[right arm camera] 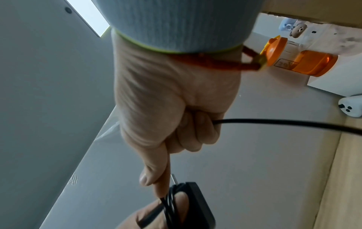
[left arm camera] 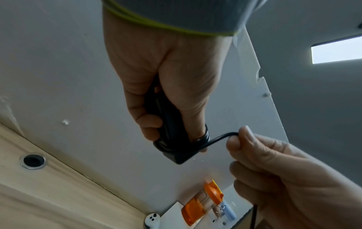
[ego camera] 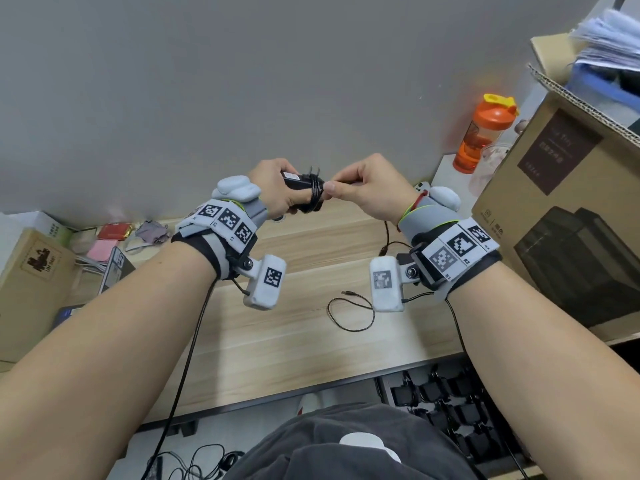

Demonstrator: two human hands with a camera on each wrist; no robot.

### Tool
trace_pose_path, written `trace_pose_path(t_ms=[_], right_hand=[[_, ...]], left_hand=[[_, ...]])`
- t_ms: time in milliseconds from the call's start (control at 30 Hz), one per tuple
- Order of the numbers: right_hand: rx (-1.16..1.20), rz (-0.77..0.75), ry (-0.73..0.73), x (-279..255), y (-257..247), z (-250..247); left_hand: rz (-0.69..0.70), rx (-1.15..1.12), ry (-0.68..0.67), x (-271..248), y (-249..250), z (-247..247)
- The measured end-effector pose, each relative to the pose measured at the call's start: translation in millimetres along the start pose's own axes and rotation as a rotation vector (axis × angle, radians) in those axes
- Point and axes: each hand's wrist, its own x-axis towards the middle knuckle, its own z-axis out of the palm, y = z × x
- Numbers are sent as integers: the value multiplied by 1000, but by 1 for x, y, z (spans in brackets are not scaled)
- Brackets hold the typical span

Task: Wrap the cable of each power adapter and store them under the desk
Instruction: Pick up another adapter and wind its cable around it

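My left hand (ego camera: 277,188) grips a black power adapter (ego camera: 299,180) above the desk, prongs up, with several turns of its black cable (ego camera: 314,197) wound round the body and over my thumb. In the left wrist view the adapter (left arm camera: 172,136) sticks out below my fingers. My right hand (ego camera: 363,188) pinches the cable (left arm camera: 219,137) just right of the coil between thumb and forefinger. The cable (right arm camera: 284,122) runs out of my right fist, and its loose end (ego camera: 349,311) lies looped on the wooden desk (ego camera: 294,327).
An orange shaker bottle (ego camera: 485,133) stands at the back right beside a large cardboard box (ego camera: 568,209). A small box (ego camera: 31,282) and wrappers (ego camera: 110,237) crowd the left edge. Under the desk front sits a crate of black adapters (ego camera: 446,400). Loose cables (ego camera: 204,459) lie on the floor.
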Motion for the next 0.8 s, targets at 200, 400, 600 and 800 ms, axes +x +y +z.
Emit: trace_pose_path(t_ms=[200,400,600,800], right_hand=[[12,-3,75,10,9,-8],[108,-6,139,14,12,-19],[161,-15,190,14,26,-13],[191,42,185,5,30,5]], left_hand=[[40,110,-144,-6,3,3],[93,70,-229,-12,15,8],[143,-136,-235,-24,36,13],[147,-419,-205,-19,43,16]])
